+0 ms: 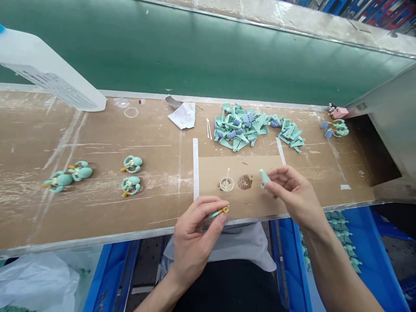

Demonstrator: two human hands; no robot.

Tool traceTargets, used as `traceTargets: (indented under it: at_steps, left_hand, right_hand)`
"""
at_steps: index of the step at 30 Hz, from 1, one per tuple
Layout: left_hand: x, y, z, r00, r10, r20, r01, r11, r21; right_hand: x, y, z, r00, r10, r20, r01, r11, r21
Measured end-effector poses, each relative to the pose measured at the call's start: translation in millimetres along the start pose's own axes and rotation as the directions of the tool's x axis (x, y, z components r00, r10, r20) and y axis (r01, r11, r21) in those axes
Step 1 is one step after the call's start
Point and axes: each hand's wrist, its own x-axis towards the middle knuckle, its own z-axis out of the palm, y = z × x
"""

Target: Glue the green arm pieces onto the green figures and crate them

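With left hand [199, 232], pinching yellow-tipped piece [224, 210] by bench [159, 199] edge; with right hand [294, 190], light-looking, stiff-looking teal part [264, 176], best edgewise.

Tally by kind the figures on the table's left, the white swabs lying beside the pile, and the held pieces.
Figures on the left: 4
White swabs lying down: 2
Held pieces, left hand and right hand: 2
Total: 8

Mint-yellow piece [219, 212], tapered mint piece [264, 177], apart
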Motion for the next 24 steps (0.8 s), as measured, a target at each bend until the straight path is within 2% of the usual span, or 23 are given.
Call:
traceTargets:
  at_steps: [2,4,6,8,16,21,24]
  left_hand:
    - [-0.8,1.1,2.3,0.998,0.051,-0.023,-0.05,0.998,0.049]
    - [-1.3,2.3,3.5,0.995,0.093,-0.041,-0.089,0.991,0.096]
    - [-1.9,2.6,3.8,0.992,0.12,-0.048,-0.113,0.986,0.119]
    - [-2.8,2.0,3.5,0.99,0.128,-0.051,-0.121,0.985,0.123]
    - [-2.4,3.4,3.3,0.975,0.213,-0.054,-0.201,0.964,0.174]
    - [-2.5,8.2,2.7,0.942,0.334,0.02,-0.327,0.908,0.263]
    - [-5.2,16.1,2.6,0.93,0.366,0.046,-0.36,0.874,0.325]
  right_hand:
    - [-20.9,-9.5,20.8,0.981,0.108,0.162,-0.147,0.958,0.247]
    - [-38.5,-17.1,42.0,0.945,0.156,0.287,-0.261,0.89,0.375]
    - [-49.9,-21.2,59.3,0.92,0.181,0.347,-0.332,0.831,0.447]
    - [-55.3,-21.5,70.5,0.91,0.208,0.358,-0.373,0.789,0.489]
    - [-57.8,-16.9,79.2,0.883,0.227,0.411,-0.437,0.718,0.542]
    - [-57.4,-22.5,82.8,0.85,0.226,0.476,-0.495,0.652,0.574]
    - [-57.2,-24.0,83.1,0.823,0.221,0.524,-0.535,0.612,0.583]
